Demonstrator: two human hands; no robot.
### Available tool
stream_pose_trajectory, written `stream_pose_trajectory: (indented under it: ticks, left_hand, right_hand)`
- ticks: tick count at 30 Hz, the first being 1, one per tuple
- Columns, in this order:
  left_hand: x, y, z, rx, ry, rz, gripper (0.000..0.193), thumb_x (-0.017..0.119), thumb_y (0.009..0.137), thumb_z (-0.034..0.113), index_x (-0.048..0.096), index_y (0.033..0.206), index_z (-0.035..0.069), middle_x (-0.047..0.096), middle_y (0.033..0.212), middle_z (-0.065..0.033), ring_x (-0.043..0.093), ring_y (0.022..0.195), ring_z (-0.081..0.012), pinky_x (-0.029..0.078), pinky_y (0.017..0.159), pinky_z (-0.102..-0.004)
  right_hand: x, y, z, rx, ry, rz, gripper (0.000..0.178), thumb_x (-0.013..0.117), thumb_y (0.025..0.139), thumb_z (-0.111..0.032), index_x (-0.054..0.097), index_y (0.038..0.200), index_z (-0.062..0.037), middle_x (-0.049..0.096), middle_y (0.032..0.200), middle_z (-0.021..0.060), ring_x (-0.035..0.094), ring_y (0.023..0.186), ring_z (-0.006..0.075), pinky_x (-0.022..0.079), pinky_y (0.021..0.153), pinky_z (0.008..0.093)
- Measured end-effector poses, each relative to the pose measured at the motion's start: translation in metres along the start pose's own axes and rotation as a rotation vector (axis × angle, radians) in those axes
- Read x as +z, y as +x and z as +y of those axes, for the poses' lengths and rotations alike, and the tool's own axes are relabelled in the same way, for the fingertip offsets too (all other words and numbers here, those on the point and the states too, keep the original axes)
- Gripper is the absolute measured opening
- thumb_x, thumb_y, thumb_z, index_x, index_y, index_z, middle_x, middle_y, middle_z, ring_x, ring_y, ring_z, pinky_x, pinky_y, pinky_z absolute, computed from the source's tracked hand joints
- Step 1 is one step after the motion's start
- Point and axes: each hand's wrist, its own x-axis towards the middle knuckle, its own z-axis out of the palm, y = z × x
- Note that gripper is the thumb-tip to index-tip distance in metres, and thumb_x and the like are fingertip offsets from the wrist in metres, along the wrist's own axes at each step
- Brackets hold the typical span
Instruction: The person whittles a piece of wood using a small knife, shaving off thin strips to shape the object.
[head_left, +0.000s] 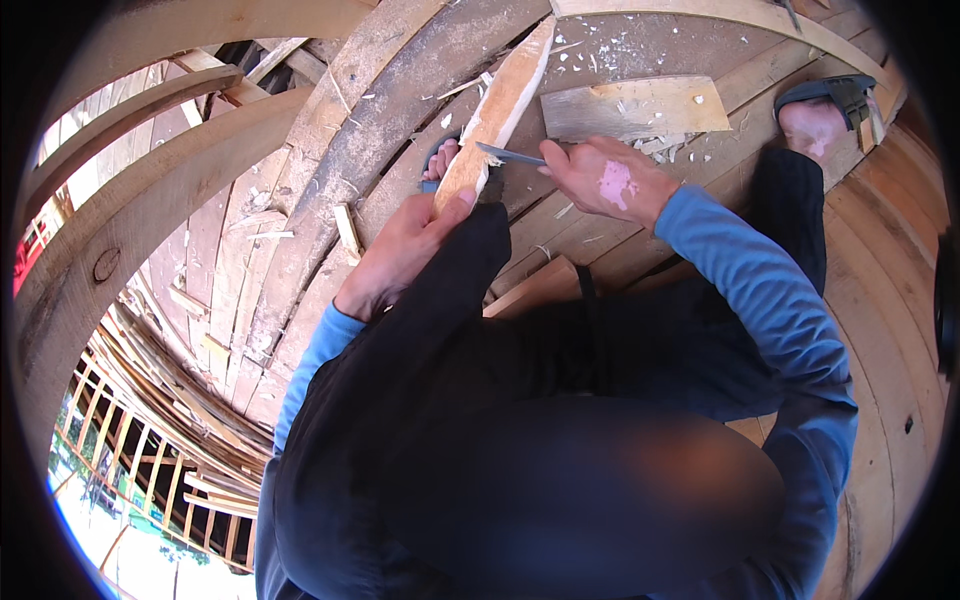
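A long strip of wood (510, 85), with brown bark on its face and pale cut edges, slants up and away from my left knee. My left hand (408, 243) is closed round its near end, thumb lying along the face. In my right hand (610, 178) is a knife, its handle hidden in my fist. The grey knife blade (512, 154) points left and meets the strip's right edge, where a small pale curl of wood stands up. Beneath the strip, the toes of my sandalled left foot show.
Wood chips and shavings lie over the plank floor (300, 190). A flat board (640, 108) rests beyond my right hand. Curved wooden ribs (150, 195) rise at the left, above a stack of thin slats (170, 390). My sandalled right foot (815, 122) is at the far right.
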Motion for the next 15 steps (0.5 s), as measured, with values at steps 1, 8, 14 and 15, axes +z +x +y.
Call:
stream_pose_trajectory:
  ticks: [1,8,14,15]
  left_hand:
    - [-0.001,-0.001,-0.003,0.019,-0.031,-0.011,0.051,0.055,0.104,0.048,0.067,0.095,-0.001,0.061,0.073,0.0027,0.053,0.065,-0.0042,0.042,0.057,-0.0256]
    - [0.008,-0.013,0.017,-0.147,-0.287,0.038,0.049,0.055,0.105,0.047,0.065,0.086,0.003,0.058,0.070,0.0030,0.051,0.063,-0.0033,0.040,0.053,-0.0235]
    - [0.006,-0.013,0.011,-0.112,-0.338,-0.011,0.052,0.056,0.102,0.053,0.065,0.087,0.004,0.053,0.065,0.0059,0.045,0.054,-0.0041,0.035,0.048,-0.0238]
    - [0.008,-0.015,0.008,-0.135,-0.277,0.011,0.052,0.056,0.102,0.053,0.065,0.087,0.004,0.052,0.065,0.0060,0.044,0.053,-0.0041,0.034,0.047,-0.0239]
  right_hand:
    - [0.003,0.003,0.002,-0.038,-0.029,0.003,0.027,0.049,0.104,-0.026,0.050,0.102,0.0011,0.059,0.059,0.0217,0.064,0.062,0.0452,0.051,0.062,0.0560]
    - [0.061,0.010,-0.024,0.141,0.322,0.208,0.022,0.050,0.103,-0.020,0.048,0.097,0.0004,0.059,0.059,0.0208,0.064,0.058,0.0412,0.050,0.055,0.0545]
    - [-0.006,-0.001,-0.023,0.073,0.028,0.101,0.022,0.052,0.103,-0.020,0.049,0.097,0.0013,0.059,0.059,0.0216,0.064,0.057,0.0436,0.050,0.054,0.0549]
    - [0.003,-0.005,-0.027,0.094,0.116,0.102,0.023,0.052,0.103,-0.020,0.049,0.096,0.0020,0.059,0.059,0.0221,0.063,0.057,0.0438,0.050,0.054,0.0548]
